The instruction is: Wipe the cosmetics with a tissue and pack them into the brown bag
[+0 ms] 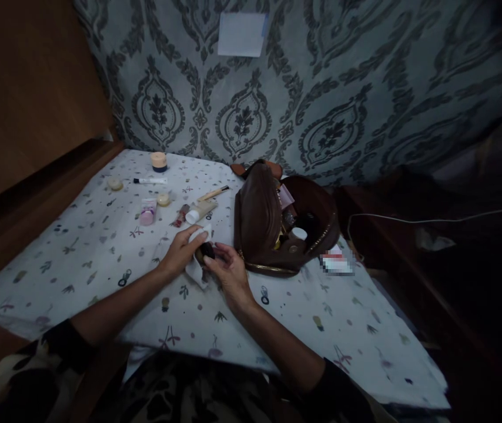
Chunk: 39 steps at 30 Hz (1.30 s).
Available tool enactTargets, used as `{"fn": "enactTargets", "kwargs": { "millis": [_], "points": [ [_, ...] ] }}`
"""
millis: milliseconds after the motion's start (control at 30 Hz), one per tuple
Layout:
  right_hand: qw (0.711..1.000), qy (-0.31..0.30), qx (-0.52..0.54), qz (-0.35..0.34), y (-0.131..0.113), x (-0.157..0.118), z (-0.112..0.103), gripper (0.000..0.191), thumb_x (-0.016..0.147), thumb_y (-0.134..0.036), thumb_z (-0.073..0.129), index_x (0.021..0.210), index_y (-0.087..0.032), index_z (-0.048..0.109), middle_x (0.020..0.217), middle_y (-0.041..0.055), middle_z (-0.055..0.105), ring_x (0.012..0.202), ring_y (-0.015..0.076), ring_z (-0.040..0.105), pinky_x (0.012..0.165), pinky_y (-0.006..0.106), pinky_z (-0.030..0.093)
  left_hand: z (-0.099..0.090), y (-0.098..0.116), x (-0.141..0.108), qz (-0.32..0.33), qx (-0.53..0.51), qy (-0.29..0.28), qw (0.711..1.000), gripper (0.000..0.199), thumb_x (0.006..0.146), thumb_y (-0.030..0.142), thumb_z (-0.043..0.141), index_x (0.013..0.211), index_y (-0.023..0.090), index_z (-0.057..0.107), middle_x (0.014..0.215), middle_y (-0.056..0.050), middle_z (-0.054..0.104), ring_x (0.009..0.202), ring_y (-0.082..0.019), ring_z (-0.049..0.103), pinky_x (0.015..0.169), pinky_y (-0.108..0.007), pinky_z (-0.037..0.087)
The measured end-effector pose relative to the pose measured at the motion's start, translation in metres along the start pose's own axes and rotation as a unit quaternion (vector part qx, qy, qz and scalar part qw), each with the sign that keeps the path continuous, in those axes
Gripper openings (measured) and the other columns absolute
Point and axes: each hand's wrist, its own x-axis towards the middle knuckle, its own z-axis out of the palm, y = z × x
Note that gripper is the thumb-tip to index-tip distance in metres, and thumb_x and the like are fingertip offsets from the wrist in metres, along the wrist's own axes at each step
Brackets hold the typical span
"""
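Observation:
Over the table's middle, my left hand (179,251) is closed on a white cloth or tissue (196,273), which lies against a small dark item (206,251). My right hand (232,275) grips that dark item from the other side, thumb against it. A brown bag (257,217) stands unzipped just right of my hands, with a white-capped item (298,234) and a pink item (285,197) inside. Just beyond my hands lie a cream tube (201,211) and a small reddish tube (181,215).
Farther left on the patterned tablecloth (101,252) are a peach-lidded jar (159,161), a white pen-like tube (151,181), a pink container (147,212) and two small round pots. A wooden stick (213,193) lies near the bag. A card-like item (337,261) sits right of it.

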Motion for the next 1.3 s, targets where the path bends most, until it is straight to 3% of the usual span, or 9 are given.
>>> {"fn": "enactTargets", "kwargs": {
  "millis": [67,200,400,600,733,933,1100,1200,1300],
  "points": [
    [1.000,-0.012,0.002,0.012,0.001,0.000,0.000,0.056,0.053,-0.033,0.091,0.098,-0.020,0.061,0.090,0.0007,0.068,0.073,0.0137,0.067,0.063,0.027,0.058,0.000,-0.004,0.001,-0.024,-0.038,0.021,0.999,0.039,0.078,0.054,0.070,0.089,0.018,0.062,0.076,0.002,0.062,0.067,-0.014,0.060,0.062,-0.023,0.048],
    [1.000,-0.015,0.017,0.016,0.001,0.002,-0.002,0.051,0.054,-0.036,0.091,0.090,-0.019,0.059,0.075,-0.0035,0.066,0.057,0.0096,0.061,0.052,0.022,0.052,0.003,-0.003,0.000,-0.062,-0.085,0.005,0.994,0.044,0.072,0.055,0.076,0.090,0.017,0.062,0.074,0.001,0.065,0.061,-0.013,0.059,0.054,-0.022,0.047],
    [0.997,0.010,0.064,0.030,-0.005,0.001,-0.003,0.046,0.050,-0.032,0.093,0.081,-0.018,0.062,0.072,-0.0034,0.067,0.065,0.0092,0.063,0.061,0.020,0.053,0.004,-0.001,-0.001,-0.068,-0.071,-0.017,0.995,0.057,0.081,0.067,0.060,0.093,0.012,0.069,0.075,-0.004,0.067,0.066,-0.016,0.061,0.062,-0.027,0.051],
    [0.995,-0.019,0.095,0.033,-0.007,0.003,-0.004,0.037,0.053,-0.028,0.091,0.081,-0.018,0.069,0.080,-0.0003,0.069,0.073,0.0115,0.064,0.074,0.025,0.056,0.000,0.001,0.000,0.034,0.097,-0.071,0.992,0.053,0.089,0.064,0.050,0.101,0.016,0.067,0.086,-0.004,0.066,0.083,-0.020,0.059,0.080,-0.031,0.049],
    [0.992,-0.035,0.111,0.053,-0.009,0.002,-0.001,0.039,0.050,-0.026,0.092,0.083,-0.018,0.073,0.091,0.0021,0.072,0.079,0.0118,0.065,0.078,0.025,0.056,0.001,0.004,-0.001,0.069,0.149,-0.057,0.985,0.045,0.093,0.058,0.046,0.094,0.016,0.063,0.084,-0.002,0.062,0.080,-0.018,0.055,0.077,-0.027,0.045],
    [0.989,-0.048,0.119,0.074,-0.012,-0.002,0.002,0.044,0.045,-0.024,0.094,0.084,-0.017,0.075,0.089,0.0000,0.072,0.074,0.0088,0.064,0.074,0.021,0.055,0.002,0.003,-0.005,0.097,0.176,-0.044,0.979,0.038,0.096,0.051,0.044,0.088,0.017,0.058,0.076,0.002,0.053,0.073,-0.014,0.048,0.069,-0.025,0.039],
    [0.989,-0.029,0.109,0.096,-0.008,-0.002,-0.001,0.042,0.050,-0.024,0.093,0.086,-0.016,0.072,0.086,0.0013,0.073,0.075,0.0111,0.066,0.068,0.022,0.055,0.001,0.004,-0.005,0.096,0.184,-0.008,0.978,0.042,0.095,0.055,0.043,0.077,0.019,0.052,0.067,0.003,0.044,0.065,-0.014,0.041,0.061,-0.025,0.035],
    [0.986,-0.020,0.130,0.098,-0.007,-0.001,-0.002,0.042,0.049,-0.026,0.094,0.081,-0.018,0.067,0.081,-0.0014,0.071,0.073,0.0111,0.067,0.067,0.021,0.056,0.002,0.007,-0.004,0.076,0.162,-0.018,0.984,0.046,0.093,0.060,0.045,0.082,0.017,0.059,0.070,0.001,0.052,0.069,-0.015,0.048,0.067,-0.027,0.040],
    [0.984,-0.013,0.153,0.095,-0.007,0.001,-0.003,0.038,0.051,-0.027,0.094,0.075,-0.018,0.065,0.080,-0.0020,0.070,0.071,0.0103,0.066,0.067,0.022,0.057,0.003,0.008,-0.003,0.045,0.124,-0.062,0.989,0.051,0.091,0.064,0.045,0.093,0.016,0.064,0.085,-0.004,0.064,0.084,-0.020,0.059,0.081,-0.030,0.046]
  ]
}}
